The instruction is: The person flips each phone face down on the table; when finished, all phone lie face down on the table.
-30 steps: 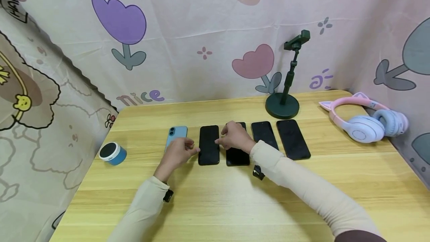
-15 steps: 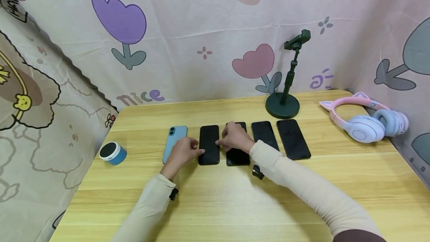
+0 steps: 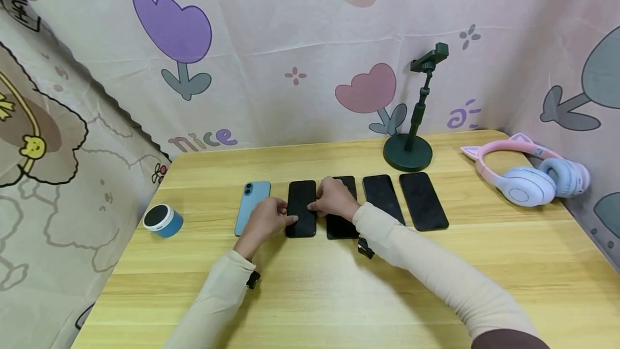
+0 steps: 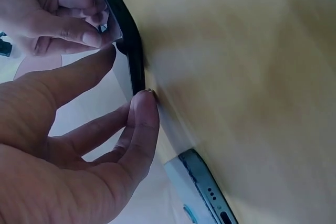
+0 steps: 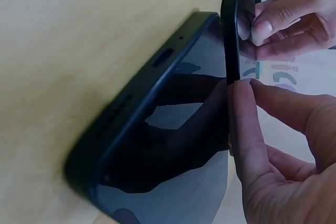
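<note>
Five or so phones lie in a row, so several in all; a black phone [image 3: 301, 195], second from the left, is between my hands. My left hand [image 3: 265, 221] pinches its left edge, thumb over the dark screen and fingers at the side. On the opposite edge, my right hand [image 3: 335, 198] pinches it too, thumb tip on the glass. The left wrist view shows the black phone [image 4: 137, 61] edge-on by the left fingertips. Beside my left hand is a light blue phone [image 3: 245, 211], back up. Under my right hand lies another black phone [image 3: 341, 228], partly hidden.
Two more dark phones, one in the middle right [image 3: 382, 195] and one at the row's end [image 3: 423, 201], lie screen up. Behind them stands a dark green phone stand [image 3: 408, 155]. Pink and lilac headphones [image 3: 525, 185] lie right, a blue-and-white jar [image 3: 167, 223] left.
My left hand has moved right, its thumb coming over the black phone's screen. My right hand has shifted slightly left onto the same phone. The phones look unmoved.
</note>
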Available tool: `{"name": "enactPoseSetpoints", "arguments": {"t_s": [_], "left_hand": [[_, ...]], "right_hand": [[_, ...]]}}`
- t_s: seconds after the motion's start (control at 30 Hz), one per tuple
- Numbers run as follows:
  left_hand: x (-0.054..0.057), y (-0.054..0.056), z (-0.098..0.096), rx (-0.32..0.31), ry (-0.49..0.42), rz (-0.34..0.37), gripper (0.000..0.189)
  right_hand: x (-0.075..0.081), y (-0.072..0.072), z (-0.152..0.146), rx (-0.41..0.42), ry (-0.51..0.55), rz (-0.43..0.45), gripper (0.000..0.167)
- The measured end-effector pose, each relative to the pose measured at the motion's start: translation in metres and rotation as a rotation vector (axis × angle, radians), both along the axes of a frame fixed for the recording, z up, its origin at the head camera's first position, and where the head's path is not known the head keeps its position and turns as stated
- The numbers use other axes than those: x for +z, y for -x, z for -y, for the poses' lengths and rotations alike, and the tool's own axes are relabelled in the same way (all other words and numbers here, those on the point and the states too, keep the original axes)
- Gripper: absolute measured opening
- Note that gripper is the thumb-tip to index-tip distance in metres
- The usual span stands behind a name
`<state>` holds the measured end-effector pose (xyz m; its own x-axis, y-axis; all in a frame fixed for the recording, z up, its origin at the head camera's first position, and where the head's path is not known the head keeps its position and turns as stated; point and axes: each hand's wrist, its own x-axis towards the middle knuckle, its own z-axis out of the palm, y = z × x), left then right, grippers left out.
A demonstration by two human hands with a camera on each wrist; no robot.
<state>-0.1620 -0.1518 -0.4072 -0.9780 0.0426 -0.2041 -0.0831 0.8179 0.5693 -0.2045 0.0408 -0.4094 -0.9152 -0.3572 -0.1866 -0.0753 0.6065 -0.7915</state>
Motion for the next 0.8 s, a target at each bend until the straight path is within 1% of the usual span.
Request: {"name": "enactPoseSetpoints", "arguments": {"t_s": [0.23,0.43,0.5,0.7,0.8], "left_hand": [[-0.001,0.0003,-0.0011,0.033,-0.006,-0.002,0.043],[-0.0027,-0.0004,-0.002,0.05,0.002,-0.037,0.038],[-0.0028,-0.0003,-0.0028,0.057,-0.005,-0.038,0.037],[-0.0027,-0.0001,-0.0042,0.096,-0.06,0.001,0.039],[-0.0017,-0.0008,-0.0044,0.113,-0.103,0.024,0.041]], "right_hand": [[0.0011,0.0008,0.0051,-0.006,-0.006,-0.003,0.046],[0.0021,0.0006,0.0067,-0.016,-0.003,0.003,0.03],[0.0021,0.0008,0.0071,-0.024,-0.004,0.004,0.027],[0.0016,0.001,0.0084,-0.035,-0.005,0.008,0.03],[0.0016,0.0012,0.0088,-0.035,-0.007,0.008,0.026]]}}
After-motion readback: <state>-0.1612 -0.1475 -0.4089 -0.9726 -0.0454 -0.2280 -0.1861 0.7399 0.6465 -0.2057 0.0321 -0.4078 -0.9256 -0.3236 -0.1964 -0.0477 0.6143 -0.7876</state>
